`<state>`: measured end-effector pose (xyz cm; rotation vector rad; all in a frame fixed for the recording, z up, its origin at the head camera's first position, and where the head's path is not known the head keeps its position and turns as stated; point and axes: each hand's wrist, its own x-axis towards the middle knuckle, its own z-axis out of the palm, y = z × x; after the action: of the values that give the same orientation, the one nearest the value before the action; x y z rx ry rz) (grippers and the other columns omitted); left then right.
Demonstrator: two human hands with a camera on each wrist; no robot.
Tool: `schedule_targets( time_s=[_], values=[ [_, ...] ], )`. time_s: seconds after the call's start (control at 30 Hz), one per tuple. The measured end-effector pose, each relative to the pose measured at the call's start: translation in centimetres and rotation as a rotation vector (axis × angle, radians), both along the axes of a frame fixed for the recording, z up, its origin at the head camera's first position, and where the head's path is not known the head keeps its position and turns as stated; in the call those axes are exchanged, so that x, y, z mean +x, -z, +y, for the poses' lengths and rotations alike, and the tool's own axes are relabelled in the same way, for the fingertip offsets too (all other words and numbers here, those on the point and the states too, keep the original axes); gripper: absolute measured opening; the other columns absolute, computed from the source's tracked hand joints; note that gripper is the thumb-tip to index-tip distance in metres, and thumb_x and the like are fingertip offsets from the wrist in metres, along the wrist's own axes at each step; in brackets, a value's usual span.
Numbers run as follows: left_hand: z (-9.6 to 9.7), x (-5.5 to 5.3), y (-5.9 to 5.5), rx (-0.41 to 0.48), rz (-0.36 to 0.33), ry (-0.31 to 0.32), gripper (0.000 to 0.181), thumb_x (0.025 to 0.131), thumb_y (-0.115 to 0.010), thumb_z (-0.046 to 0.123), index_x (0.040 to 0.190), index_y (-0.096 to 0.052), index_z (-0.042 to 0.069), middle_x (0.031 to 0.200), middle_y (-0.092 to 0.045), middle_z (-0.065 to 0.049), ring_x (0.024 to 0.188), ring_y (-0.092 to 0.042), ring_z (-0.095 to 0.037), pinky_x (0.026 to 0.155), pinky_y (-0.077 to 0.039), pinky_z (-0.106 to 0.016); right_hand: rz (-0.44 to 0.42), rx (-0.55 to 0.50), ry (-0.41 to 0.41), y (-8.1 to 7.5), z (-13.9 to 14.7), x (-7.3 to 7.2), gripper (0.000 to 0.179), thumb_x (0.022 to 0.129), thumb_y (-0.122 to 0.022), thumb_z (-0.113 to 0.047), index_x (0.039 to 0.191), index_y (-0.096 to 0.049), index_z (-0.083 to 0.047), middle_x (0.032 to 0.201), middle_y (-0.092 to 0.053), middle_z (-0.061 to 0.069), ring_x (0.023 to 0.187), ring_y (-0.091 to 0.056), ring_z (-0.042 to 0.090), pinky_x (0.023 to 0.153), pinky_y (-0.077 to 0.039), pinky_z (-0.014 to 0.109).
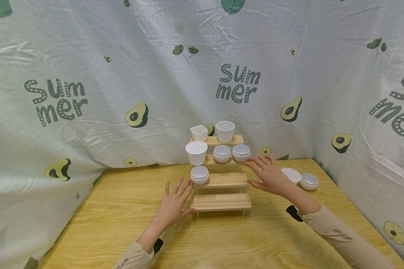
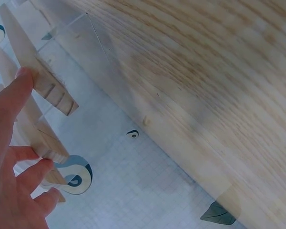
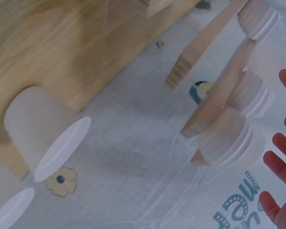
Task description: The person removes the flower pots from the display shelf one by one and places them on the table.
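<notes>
Right hand hides part of a white pot on the right of the surface; white bowl just beside it shows whole. Both wrist views cut off their hand at the frame edge; right wrist view is blurry, pot at lower left cropped. Dark items at both cuffs hard to make out.

Wooden tiered stand stands mid-surface, white pots and bowls on its upper three tiers; large pot covers the second tier's left end. Left hand: fingers spread wide, touching the stand's left ends. Right hand: fingers apart, loosely bent, holding nothing, near the stand's right side.

Curtain behind, avocado print, reads "summer"; rightmost print cut off.
</notes>
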<state>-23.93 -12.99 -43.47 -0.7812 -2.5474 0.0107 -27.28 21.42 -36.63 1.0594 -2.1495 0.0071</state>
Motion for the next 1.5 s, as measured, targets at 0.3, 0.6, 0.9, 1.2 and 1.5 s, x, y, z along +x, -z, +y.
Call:
schedule_targets(
  time_s=[0.3, 0.6, 0.9, 1.2, 1.5],
  values=[
    [0.0, -0.1, 0.1, 0.002, 0.011, 0.005, 0.079, 0.073, -0.058, 0.058, 0.135, -0.04, 0.012, 0.14, -0.04, -0.005, 0.132, -0.031, -0.03, 0.1, -0.021, -0.063, 0.019, 0.007, -0.042, 0.0, -2.8, 0.5, 0.06, 0.068, -0.073, -0.034, 0.118, -0.05, -0.008, 0.117, -0.052, 0.009, 0.105, -0.048, 0.025, 0.082, -0.035, 0.047],
    [-0.1, 0.0, -0.1, 0.013, -0.013, 0.005, 0.079, 0.074, -0.056, 0.059, 0.136, -0.038, 0.013, 0.141, -0.039, -0.005, 0.133, -0.03, -0.03, 0.101, -0.02, -0.064, -0.02, 0.047, -0.037, 0.5, -5.8, 0.1, 0.061, 0.071, -0.071, -0.035, 0.122, -0.048, -0.011, 0.124, -0.05, 0.01, 0.11, -0.047, 0.024, 0.088, -0.035, 0.045],
    [-0.1, 0.0, -0.2, 0.009, -0.021, 0.006, 0.079, 0.075, -0.056, 0.057, 0.137, -0.037, 0.013, 0.141, -0.039, -0.005, 0.133, -0.029, -0.03, 0.101, -0.019, -0.063, -0.047, 0.063, -0.044, 0.7, -7.9, -0.4, 0.063, 0.071, -0.072, -0.034, 0.124, -0.048, -0.012, 0.127, -0.047, 0.009, 0.112, -0.047, 0.024, 0.087, -0.035, 0.044],
    [-0.1, -0.1, -0.2, 0.009, 0.019, 0.026, 0.08, 0.072, -0.06, 0.056, 0.135, -0.04, 0.011, 0.139, -0.041, -0.007, 0.131, -0.033, -0.032, 0.099, -0.022, -0.064, -0.085, 0.086, -0.048, 1.1, -9.7, -1.0, 0.066, 0.072, -0.072, -0.034, 0.129, -0.045, -0.015, 0.129, -0.047, 0.006, 0.117, -0.045, 0.026, 0.088, -0.036, 0.045],
    [-0.1, 0.0, 0.0, 0.003, 0.009, 0.013, 0.08, 0.074, -0.057, 0.058, 0.136, -0.038, 0.012, 0.141, -0.039, -0.005, 0.131, -0.032, -0.031, 0.1, -0.022, -0.063, -0.114, 0.102, -0.064, 1.5, -11.4, -1.4, 0.069, 0.074, -0.07, -0.034, 0.133, -0.04, -0.016, 0.133, -0.046, 0.004, 0.118, -0.043, 0.023, 0.094, -0.034, 0.046]
  ],
)
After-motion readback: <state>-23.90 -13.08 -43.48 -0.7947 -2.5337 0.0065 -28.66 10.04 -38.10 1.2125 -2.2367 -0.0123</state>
